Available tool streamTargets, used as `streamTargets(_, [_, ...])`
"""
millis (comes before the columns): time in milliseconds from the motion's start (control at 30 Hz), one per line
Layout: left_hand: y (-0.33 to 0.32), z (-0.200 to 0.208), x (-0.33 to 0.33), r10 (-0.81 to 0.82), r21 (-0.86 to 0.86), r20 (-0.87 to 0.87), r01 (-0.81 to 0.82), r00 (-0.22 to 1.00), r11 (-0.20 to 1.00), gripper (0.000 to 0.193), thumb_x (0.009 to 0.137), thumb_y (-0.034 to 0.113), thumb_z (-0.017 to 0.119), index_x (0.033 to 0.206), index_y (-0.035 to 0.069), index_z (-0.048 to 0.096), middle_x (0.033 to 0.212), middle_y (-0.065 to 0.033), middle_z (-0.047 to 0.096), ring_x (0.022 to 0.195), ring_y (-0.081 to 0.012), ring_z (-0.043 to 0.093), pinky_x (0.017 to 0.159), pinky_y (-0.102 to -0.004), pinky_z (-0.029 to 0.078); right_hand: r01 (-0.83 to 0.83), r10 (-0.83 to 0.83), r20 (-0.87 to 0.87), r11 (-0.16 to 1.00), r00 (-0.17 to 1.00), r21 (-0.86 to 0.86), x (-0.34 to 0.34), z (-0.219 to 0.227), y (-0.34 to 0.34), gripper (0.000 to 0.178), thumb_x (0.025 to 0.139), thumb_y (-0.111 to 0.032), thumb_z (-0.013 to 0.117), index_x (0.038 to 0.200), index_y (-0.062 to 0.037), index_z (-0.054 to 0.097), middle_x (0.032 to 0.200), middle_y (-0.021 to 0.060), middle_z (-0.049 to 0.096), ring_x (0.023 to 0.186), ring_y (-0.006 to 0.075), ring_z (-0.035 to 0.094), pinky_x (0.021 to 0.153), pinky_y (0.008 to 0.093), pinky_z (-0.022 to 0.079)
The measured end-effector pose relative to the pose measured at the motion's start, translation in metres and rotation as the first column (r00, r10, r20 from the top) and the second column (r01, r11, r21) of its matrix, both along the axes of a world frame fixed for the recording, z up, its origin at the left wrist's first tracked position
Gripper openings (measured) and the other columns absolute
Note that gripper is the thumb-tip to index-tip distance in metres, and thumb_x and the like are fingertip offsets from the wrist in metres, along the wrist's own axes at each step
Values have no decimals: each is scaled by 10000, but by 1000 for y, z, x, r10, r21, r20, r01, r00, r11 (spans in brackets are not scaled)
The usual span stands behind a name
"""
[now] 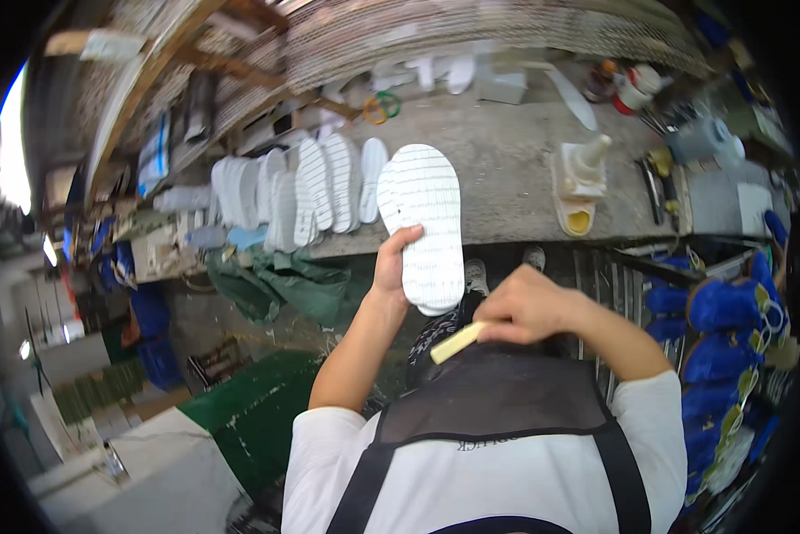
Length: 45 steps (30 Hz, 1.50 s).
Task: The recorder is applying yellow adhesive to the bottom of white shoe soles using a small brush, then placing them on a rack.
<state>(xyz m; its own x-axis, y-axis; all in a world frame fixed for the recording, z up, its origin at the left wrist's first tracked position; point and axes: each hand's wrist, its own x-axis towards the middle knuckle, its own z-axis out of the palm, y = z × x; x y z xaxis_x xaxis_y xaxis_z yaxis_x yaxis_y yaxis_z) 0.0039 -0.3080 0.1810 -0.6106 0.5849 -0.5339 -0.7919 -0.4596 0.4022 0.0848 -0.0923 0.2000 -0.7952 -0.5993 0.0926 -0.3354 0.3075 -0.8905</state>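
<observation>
My left hand point(393, 267) is closed on a white shoe insole point(422, 205) with fine dark lines across it. The thumb lies over its face, and the insole stands toe up in front of the bench edge. Lower and to the right, my right hand point(529, 307) pinches a short, flat, pale yellow strip point(456, 343), whose exact kind I cannot make out. The strip points down to the left, apart from the insole, above my dark apron point(498, 400). Several more white insoles point(315, 187) lie in an overlapping row on the bench, left of the held one.
On the worn bench point(498, 196), a white bottle-like container point(589, 165) stands at the right. Bottles and tools point(649, 191) lie beyond it. Blue shoes point(725, 307) hang on a rack at my right. Green cloth point(280, 280) drapes off the bench's left front.
</observation>
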Motion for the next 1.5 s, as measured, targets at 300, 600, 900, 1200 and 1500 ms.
streamTargets(300, [-88, -11, 11, 258, 125, -36, -252, 965, 960, 505, 798, 168, 507, 1253, -38, 434, 1082, -173, 613, 934, -283, 634, 819, -418, 527, 195, -201, -63, 977, 978, -85, -20, -8, -78, 168, 790, -208, 641, 760, -43, 634, 589, 68, 570, 557, 178, 582, 545, 276, 444])
streamTargets(600, [-164, -12, 63, -272, -193, -231, 230, 934, 954, 743, 641, 70, 640, 1321, -47, 365, 1243, -177, 525, 1113, -280, 541, 957, -380, 419, 119, -186, 152, 923, 971, 367, -126, -2, -41, 307, 795, -347, 615, 840, -51, 684, 707, 125, 653, 650, 227, 618, 619, 352, 464])
streamTargets(900, [-168, -14, 53, -184, -354, -380, 42, 907, 934, 613, 657, 69, 686, 1221, -39, 471, 1093, -128, 605, 1008, -225, 584, 876, -354, 467, 345, -325, -136, 766, 936, 543, -152, 15, -61, 340, 814, -414, 544, 768, -105, 676, 687, 158, 629, 627, 322, 613, 592, 445, 479])
streamTargets(1200, [-73, -2, 0, 195, 10, -134, -196, 972, 981, 436, 863, 226, 502, 1229, -9, 465, 1111, -156, 592, 979, -271, 599, 842, -395, 495, 174, -76, -259, 908, 963, 381, -6, 6, -100, 312, 824, -394, 566, 707, -105, 576, 574, 106, 586, 545, 300, 605, 530, 416, 476])
streamTargets(1500, [111, 33, -12, 407, -22, -540, -496, 737, 868, 426, 860, 184, 559, 1200, -46, 448, 1055, -118, 567, 946, -197, 571, 826, -328, 467, 820, -801, -177, 552, 571, 148, -7, 26, 11, 635, 583, -480, 776, 984, -14, 622, 770, 188, 652, 730, 341, 650, 652, 386, 508])
